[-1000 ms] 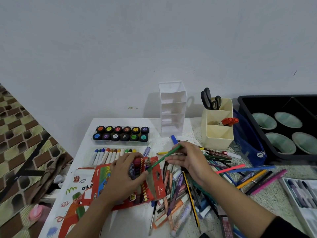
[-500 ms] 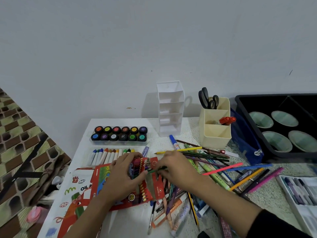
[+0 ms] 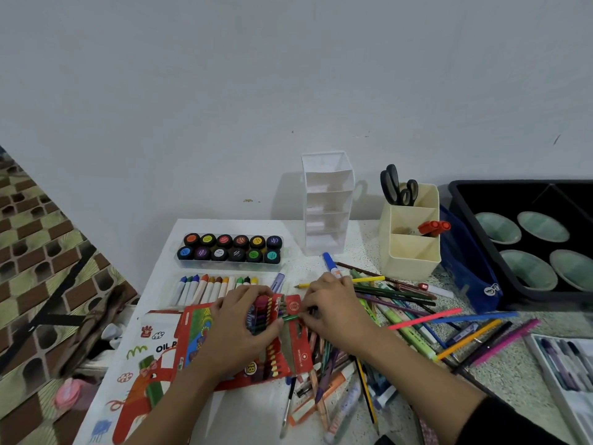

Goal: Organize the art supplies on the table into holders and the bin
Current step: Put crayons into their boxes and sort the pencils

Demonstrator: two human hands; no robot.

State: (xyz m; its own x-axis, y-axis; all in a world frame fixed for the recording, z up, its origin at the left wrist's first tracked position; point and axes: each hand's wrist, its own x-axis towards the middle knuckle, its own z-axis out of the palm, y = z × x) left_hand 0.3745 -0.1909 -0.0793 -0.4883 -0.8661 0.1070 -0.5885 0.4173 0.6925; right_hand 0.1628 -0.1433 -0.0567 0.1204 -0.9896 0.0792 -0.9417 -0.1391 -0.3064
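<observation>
Paint pots [image 3: 236, 253] x12; bowls [image 3: 528, 273] x4 in bin [image 3: 545, 297].

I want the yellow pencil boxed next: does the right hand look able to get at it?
Probably yes: the yellow pencil lies just beyond the right hand with nothing on it, though that hand pinches a green pencil now.

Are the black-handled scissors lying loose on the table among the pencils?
No, the black-handled scissors stand handles-up in the rear compartment of the cream plastic desk holder.
</observation>
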